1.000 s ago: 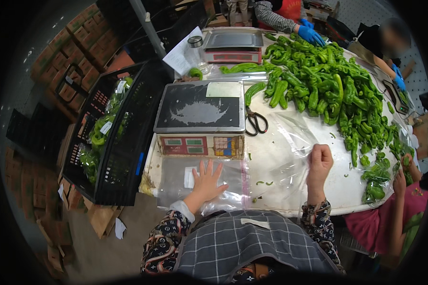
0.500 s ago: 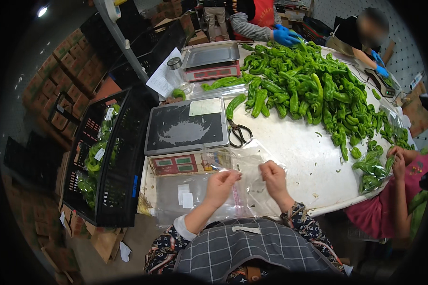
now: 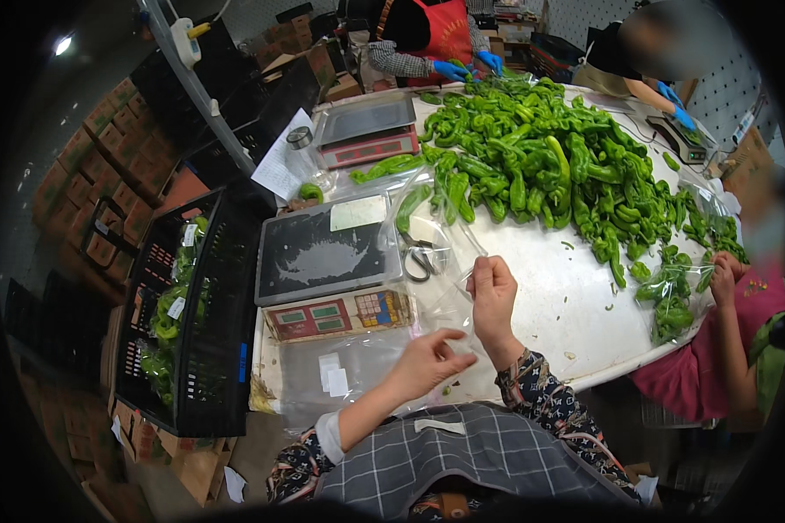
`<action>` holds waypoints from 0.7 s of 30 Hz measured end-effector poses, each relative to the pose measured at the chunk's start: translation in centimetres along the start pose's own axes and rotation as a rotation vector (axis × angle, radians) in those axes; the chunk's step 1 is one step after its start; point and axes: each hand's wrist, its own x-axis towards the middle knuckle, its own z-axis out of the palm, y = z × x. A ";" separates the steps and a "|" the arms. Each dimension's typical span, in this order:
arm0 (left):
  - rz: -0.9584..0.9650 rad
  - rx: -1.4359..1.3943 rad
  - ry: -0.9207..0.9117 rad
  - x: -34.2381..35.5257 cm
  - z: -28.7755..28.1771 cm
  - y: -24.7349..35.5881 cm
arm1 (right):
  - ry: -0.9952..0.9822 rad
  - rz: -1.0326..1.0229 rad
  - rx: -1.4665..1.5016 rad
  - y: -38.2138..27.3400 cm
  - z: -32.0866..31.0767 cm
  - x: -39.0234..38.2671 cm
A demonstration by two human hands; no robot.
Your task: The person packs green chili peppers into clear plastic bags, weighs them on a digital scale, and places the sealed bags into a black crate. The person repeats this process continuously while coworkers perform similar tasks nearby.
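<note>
My right hand (image 3: 493, 305) is closed on a clear plastic bag (image 3: 449, 261), which hangs spread over the table edge of the scale. Beside and below it, my left hand (image 3: 423, 366) is near the bag's lower part, thumb and fingers curved and apart with nothing visible between them. Through the film show a pair of black-handled scissors (image 3: 420, 261) and a green pepper (image 3: 410, 207). Left of the bag sits a flat digital scale (image 3: 318, 248) with a dusty dark platform. More flat clear bags (image 3: 301, 370) lie before it, with small white labels (image 3: 333, 375) on top.
A large heap of green peppers (image 3: 532, 166) covers the far table. Behind stands a second scale (image 3: 366, 126). At left, a black crate (image 3: 227, 305) holds bagged peppers. Co-workers with blue gloves (image 3: 488, 61) work opposite; another person's hand (image 3: 724, 277) holds a bagged portion (image 3: 672, 309) at right.
My right hand has lifted the bag, which now stretches up and away over the scissors. The left hand has moved lower and its fingers have parted. The view has shifted slightly.
</note>
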 end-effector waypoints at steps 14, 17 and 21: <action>0.476 0.760 -0.315 11.8 6.2 -7.2 | 0.171 -0.078 -0.501 -3.9 -22.5 14.4; 1.020 1.028 -0.705 8.3 14.4 0.7 | 0.161 -0.305 -0.613 -10.0 -27.5 17.4; 1.131 0.754 -0.686 7.4 17.2 1.2 | 0.105 -0.350 -0.616 -11.3 -24.4 15.5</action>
